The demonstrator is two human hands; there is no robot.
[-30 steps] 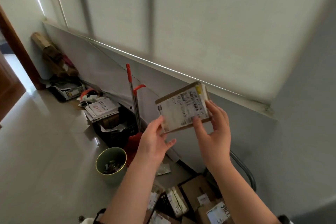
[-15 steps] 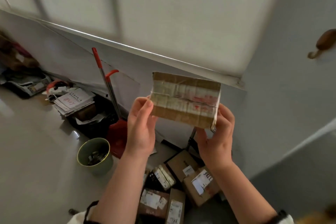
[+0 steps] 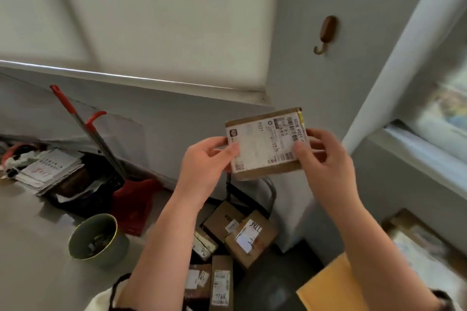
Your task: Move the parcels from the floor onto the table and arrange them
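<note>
Holding a flat brown parcel [image 3: 265,144] up in the air, label toward the camera, well above the floor and not yet on any bench. Pinched at its left edge by the left hand [image 3: 206,159], thumb on the label face and fingers behind; gripped at its right edge by the right hand [image 3: 328,159] in much the same way. Best done by turning right, toward a yellow padded envelope [image 3: 328,288] and a blurred brown shape [image 3: 414,232] low in the view, probably the bench end, though too smeared to say for sure. Worth carrying level in both hands, setting down flat with the label up, squaring against any neighbours, then going back for the rest. Left on the floor below the forearms: a cluster of cardboard parcels [image 3: 222,272], touching one another, near a red dustpan [image 3: 134,199] and a green bin [image 3: 113,252]. Readable on the held label: "P021" toward the left, "502B P021-" along the right edge beside barcodes; finer print and the small logos too small to make out. Handwritten on one floor box [image 3: 262,242]: "1786", seen upside down.
</note>
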